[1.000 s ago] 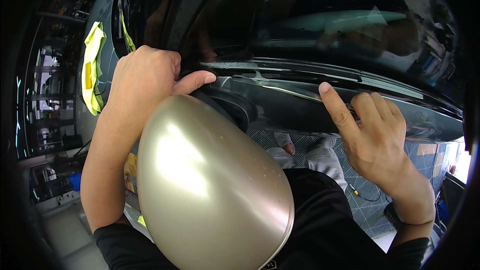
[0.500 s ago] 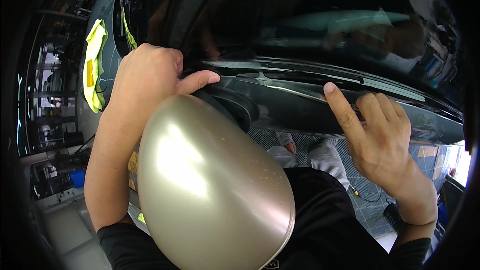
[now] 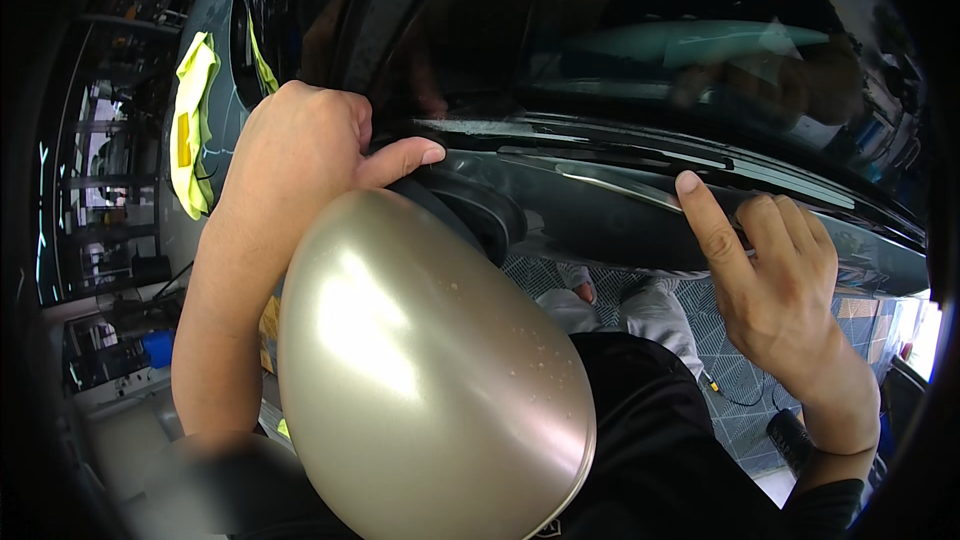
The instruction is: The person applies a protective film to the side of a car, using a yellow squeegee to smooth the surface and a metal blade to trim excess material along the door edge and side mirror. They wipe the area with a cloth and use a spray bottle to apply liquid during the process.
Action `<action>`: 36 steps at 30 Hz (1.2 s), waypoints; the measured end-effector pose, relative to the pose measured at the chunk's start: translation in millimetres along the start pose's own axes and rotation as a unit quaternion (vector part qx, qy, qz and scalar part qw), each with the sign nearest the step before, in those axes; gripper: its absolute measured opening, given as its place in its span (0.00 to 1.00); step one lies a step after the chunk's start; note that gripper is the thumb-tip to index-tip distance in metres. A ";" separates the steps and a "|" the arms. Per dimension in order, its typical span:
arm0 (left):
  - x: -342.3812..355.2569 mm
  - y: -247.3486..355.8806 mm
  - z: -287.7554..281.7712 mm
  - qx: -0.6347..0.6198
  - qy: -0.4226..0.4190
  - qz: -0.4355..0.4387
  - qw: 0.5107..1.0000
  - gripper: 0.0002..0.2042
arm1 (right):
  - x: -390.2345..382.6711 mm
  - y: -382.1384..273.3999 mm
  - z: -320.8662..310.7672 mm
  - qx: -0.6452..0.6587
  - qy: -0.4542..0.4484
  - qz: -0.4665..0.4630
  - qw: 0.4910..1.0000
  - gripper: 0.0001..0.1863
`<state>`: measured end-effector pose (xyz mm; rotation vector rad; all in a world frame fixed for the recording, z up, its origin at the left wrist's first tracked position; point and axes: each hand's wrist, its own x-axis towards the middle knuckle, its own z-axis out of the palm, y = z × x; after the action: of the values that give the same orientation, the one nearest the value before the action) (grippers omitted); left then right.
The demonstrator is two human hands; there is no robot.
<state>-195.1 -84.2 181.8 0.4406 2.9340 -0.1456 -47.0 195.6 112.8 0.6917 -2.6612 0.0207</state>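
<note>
Your left hand (image 3: 300, 155) curled tight around the black window strip (image 3: 600, 155) just above the shiny gold mirror (image 3: 420, 380). Your right hand (image 3: 775, 285) was spread, its pointer fingertip pressing the strip farther along.

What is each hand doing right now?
Left hand: closed, gripping the window trim beside the mirror.
Right hand: open, index fingertip pressing the trim.
</note>
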 end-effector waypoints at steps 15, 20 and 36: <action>-6.3 -8.4 -1.7 -0.354 -0.038 0.009 0.935 0.16 | -0.8 -5.3 -18.3 0.034 -0.066 0.032 0.997 0.40; -8.4 -8.7 -4.3 -0.491 -0.106 -0.076 0.861 0.16 | 0.3 -4.0 -21.5 0.034 -0.072 0.033 0.996 0.39; -16.8 -20.4 -5.2 -0.507 -0.044 0.033 0.860 0.17 | 1.6 -2.6 -7.4 0.008 0.003 0.010 1.000 0.31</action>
<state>-186.2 -107.7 191.4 0.3196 2.4208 1.2709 -44.3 193.4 120.0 0.6685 -2.6659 0.0508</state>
